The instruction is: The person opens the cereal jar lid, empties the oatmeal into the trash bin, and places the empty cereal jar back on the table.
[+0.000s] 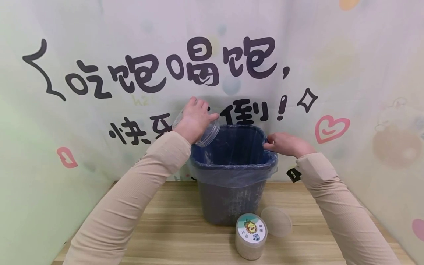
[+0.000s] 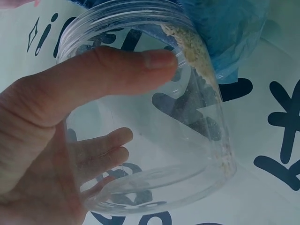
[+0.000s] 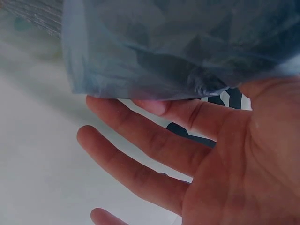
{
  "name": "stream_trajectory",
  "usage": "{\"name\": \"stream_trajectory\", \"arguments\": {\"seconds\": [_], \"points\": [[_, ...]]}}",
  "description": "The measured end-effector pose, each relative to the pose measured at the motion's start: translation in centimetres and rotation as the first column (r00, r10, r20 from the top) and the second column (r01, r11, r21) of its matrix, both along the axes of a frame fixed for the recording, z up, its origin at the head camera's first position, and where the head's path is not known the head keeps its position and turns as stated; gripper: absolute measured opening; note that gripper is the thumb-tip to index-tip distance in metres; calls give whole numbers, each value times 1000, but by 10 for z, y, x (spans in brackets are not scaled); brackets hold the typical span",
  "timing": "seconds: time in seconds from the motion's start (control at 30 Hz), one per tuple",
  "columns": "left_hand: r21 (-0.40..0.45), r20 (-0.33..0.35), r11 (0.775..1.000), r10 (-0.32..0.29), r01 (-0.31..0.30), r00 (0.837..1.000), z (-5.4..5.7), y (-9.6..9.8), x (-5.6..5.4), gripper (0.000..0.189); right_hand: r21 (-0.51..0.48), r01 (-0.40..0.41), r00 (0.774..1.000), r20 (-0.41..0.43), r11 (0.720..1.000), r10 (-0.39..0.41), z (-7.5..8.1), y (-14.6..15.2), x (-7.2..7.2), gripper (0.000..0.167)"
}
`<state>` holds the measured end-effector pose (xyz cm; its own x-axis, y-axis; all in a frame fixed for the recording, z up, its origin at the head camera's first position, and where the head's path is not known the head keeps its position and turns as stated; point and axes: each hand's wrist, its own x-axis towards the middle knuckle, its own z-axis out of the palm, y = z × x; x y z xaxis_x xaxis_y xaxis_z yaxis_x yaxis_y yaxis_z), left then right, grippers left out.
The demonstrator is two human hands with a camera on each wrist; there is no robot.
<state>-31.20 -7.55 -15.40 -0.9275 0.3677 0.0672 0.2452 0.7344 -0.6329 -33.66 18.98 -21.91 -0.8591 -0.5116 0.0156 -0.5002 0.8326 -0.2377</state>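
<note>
My left hand [image 1: 195,119] grips a clear plastic jar [image 2: 150,145], tipped with its threaded mouth towards the bin. Pale, grainy residue [image 2: 194,54] clings to the jar's inner wall. The bin [image 1: 228,200] is dark blue and stands upright on the table, lined with a thin bluish bag [image 1: 232,177] folded over its rim. At the bin's right rim, my right hand [image 1: 286,143] pinches the edge through the bag; in the right wrist view several fingers spread outside it. The bin's bottom is hidden from the head view.
In front of the bin sits a small round tub [image 1: 250,248] with a sunflower label on top. A translucent disc [image 1: 278,222] lies beside it on the wood-grain table [image 1: 165,221]. A printed cloth backdrop [image 1: 132,29] hangs close behind the bin.
</note>
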Motion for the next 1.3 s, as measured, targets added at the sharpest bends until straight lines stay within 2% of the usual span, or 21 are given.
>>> {"name": "stream_trajectory", "arguments": {"seconds": [0.27, 0.53, 0.8, 0.9, 1.1, 1.3], "points": [[-38, 2, 999, -12, 12, 1000, 0, 1, 0, 93, 2, 10, 1000, 3, 1000, -10, 0, 1, -1, 28], [-53, -18, 998, -17, 16, 1000, 0, 4, 1, 90, -3, 8, 1000, 1, 1000, -8, 0, 0, -1, 28], [-52, -41, 999, -15, 13, 999, -4, 8, 1, 70, 2, 13, 1000, 4, 1000, -13, 0, 0, -1, 28], [-62, -52, 998, -10, 6, 999, -6, 9, 0, 68, 1, 10, 1000, -2, 1000, -10, 0, 0, 0, 28], [-84, -57, 996, 4, -9, 998, -9, 13, -4, 46, 5, 6, 1000, -12, 1000, -6, 0, 0, 0, 29], [-116, -63, 993, 24, -31, 998, -10, 17, -5, 44, 7, 3, 1000, -14, 1000, -3, 0, 0, 1, 28]]}}
